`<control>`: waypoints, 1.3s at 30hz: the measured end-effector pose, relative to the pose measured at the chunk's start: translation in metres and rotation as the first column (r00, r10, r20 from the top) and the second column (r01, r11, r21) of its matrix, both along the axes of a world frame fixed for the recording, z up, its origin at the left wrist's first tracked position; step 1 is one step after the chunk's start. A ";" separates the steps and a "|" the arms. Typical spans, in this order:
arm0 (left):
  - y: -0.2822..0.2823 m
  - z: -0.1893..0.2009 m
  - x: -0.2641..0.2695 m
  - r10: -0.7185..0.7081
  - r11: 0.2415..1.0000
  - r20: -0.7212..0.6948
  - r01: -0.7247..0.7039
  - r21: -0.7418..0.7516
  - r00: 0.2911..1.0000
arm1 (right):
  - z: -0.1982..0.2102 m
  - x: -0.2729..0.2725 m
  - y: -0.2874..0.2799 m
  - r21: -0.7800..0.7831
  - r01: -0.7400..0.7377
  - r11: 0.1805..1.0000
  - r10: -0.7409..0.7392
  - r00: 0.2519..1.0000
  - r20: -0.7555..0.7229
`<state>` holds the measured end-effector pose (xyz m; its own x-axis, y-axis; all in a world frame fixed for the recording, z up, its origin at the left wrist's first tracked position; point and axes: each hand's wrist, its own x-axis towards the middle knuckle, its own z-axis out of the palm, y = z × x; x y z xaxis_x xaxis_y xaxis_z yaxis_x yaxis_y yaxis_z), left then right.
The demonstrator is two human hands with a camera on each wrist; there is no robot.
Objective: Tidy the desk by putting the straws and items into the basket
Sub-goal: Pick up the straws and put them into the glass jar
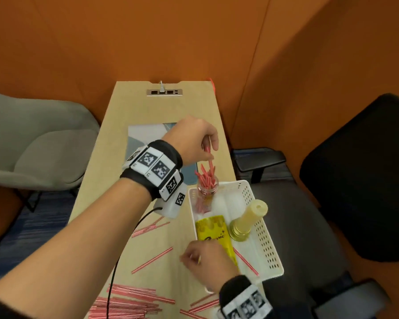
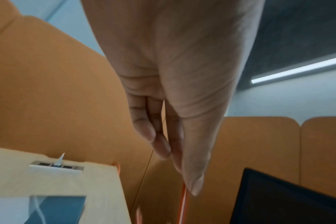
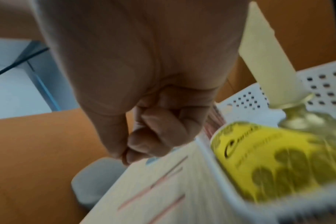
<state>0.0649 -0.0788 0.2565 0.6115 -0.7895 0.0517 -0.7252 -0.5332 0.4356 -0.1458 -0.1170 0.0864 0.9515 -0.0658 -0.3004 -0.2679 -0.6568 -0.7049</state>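
Note:
My left hand [image 1: 211, 148] hangs over a glass jar [image 1: 207, 187] full of red straws and pinches one red straw [image 1: 210, 161] between thumb and fingers. In the left wrist view the same hand [image 2: 182, 174] points down with the straw [image 2: 184, 204] under the thumb. The jar stands in the far end of a white perforated basket [image 1: 263, 226], beside a yellow can [image 1: 212, 229] and a cream-capped bottle [image 1: 247, 219]. My right hand [image 1: 194, 257] hovers at the basket's near left rim, fingers curled, with nothing seen in it [image 3: 128, 151]. Loose straws [image 1: 152, 260] lie on the desk.
A thick pile of red straws [image 1: 129, 300] lies at the desk's near edge, crossed by a black cable [image 1: 124, 249]. A blue-grey sheet [image 1: 145, 137] and a socket strip [image 1: 164, 92] lie further back. A grey chair [image 1: 39, 146] stands left, a black one [image 1: 366, 176] right.

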 end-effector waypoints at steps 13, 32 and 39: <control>0.034 -0.107 -0.004 0.225 0.949 -0.086 -0.239 -0.205 0.970 | -0.066 -0.004 0.052 -0.078 -0.129 0.989 0.115 0.980 -0.163; 0.239 -0.291 -0.052 0.755 0.581 -0.471 -0.799 0.155 0.457 | -0.120 0.034 0.087 -0.314 0.034 0.949 -0.079 0.988 -0.133; 0.254 -0.283 -0.049 0.681 0.718 -0.397 -0.667 0.198 0.615 | -0.122 0.027 0.100 -0.413 0.060 0.909 -0.104 0.991 -0.085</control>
<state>0.0162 0.1749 -0.0268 0.9245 -0.1431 -0.3532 0.0927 -0.8147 0.5725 -0.1191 -0.0172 -0.0352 0.9030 -0.2803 -0.3256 -0.3895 -0.8540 -0.3449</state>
